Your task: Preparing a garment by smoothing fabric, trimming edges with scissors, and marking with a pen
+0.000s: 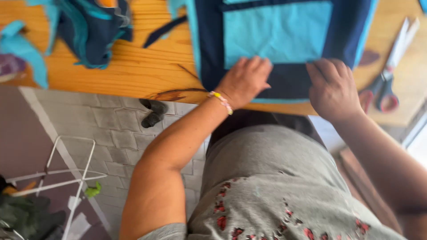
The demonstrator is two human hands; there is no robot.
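Left hand: the left hand [243,81], a beaded bracelet [221,102] at its wrist, lies flat and palm-down in the middle of the frame; its grip is open, fingers spread, closing on nothing.
Right hand: the right hand [331,89] presses down just right of it, knuckles up and fingers curled loosely over the cloth's lower edge; it seems to pin rather than pinch, though the fingertips are hard to read.
Fabric piece: the navy fabric piece [284,80] with a light blue panel [278,33] sits at the upper centre, its lower edge near the table's front edge, both hands on it, probably to keep it flat and steady.
Table: the wooden table [142,66] fills the top of the frame.
Scissors: red-handled scissors [388,78] lie at the right, apart from the right hand yet within reach.
Scraps: a heap of blue fabric scraps [89,31] sits at the upper left, pushed clear of the piece.
Floor: a white wire rack [75,178] stands on the paved floor at lower left.
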